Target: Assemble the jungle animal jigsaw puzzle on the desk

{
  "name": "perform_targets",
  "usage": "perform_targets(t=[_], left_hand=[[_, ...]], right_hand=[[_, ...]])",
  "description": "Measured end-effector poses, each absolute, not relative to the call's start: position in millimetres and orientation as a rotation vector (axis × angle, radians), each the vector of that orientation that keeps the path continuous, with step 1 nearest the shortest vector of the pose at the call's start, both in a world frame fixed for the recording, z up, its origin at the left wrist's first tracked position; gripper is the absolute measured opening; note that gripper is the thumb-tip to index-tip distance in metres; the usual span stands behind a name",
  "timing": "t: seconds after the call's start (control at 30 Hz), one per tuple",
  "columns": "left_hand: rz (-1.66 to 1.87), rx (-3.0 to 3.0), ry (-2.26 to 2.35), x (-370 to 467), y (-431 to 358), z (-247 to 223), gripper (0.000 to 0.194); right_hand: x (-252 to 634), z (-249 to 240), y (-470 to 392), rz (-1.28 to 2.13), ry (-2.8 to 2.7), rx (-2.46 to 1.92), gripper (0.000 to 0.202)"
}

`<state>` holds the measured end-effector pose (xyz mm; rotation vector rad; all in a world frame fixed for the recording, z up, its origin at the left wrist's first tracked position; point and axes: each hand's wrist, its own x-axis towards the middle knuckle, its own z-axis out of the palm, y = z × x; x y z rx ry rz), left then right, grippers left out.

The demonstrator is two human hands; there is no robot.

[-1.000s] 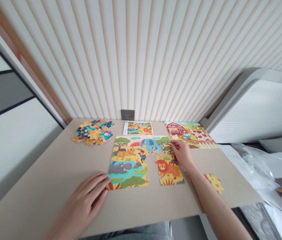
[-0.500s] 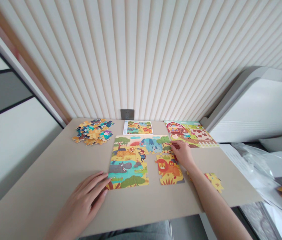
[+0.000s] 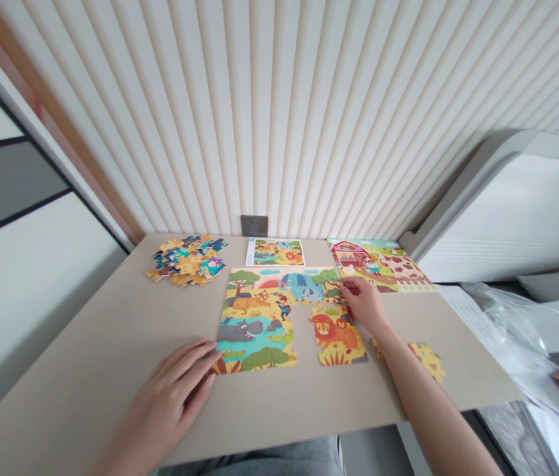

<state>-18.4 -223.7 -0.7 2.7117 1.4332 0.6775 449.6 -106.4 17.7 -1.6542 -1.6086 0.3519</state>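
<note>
A partly joined animal jigsaw puzzle point(image 3: 259, 324) lies on the table, with elephants along the top and a hippo in water at left. My left hand point(image 3: 174, 387) rests with fingers stretched out, fingertips touching its lower-left corner. At the right end of the top row, my right hand point(image 3: 361, 301) has its fingers pinched on a puzzle piece point(image 3: 333, 291), partly covered by the fingertips. Just below, a separate joined lion section point(image 3: 336, 336) lies apart from the hippo part. Loose yellow puzzle pieces point(image 3: 427, 360) lie right of it, partly behind my right forearm.
A picture card point(image 3: 277, 252) of the same scene lies at the back near the wall socket point(image 3: 254, 226). A farm puzzle point(image 3: 381, 264) lies at back right. Several other pieces form a pile point(image 3: 188, 261) at back left. Plastic wrapping point(image 3: 500, 317) lies beyond the table's right edge.
The view has shifted very slightly. My right fingers stay at the end of the top row, where more of the puzzle piece shows beside them. My left hand keeps its place.
</note>
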Motion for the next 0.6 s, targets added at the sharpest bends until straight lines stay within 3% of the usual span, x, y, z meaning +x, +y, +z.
perform_targets(t=[0.3, 0.6], left_hand=[[0.690, 2.732, 1.411, -20, -222, -2, 0.040], [0.695, 2.741, 1.395, -27, -218, -14, 0.044]], right_hand=[[463, 28, -111, 0.400, -1.410, -1.619, 0.039], [579, 47, -182, 0.350, -1.130, -1.777, 0.052]])
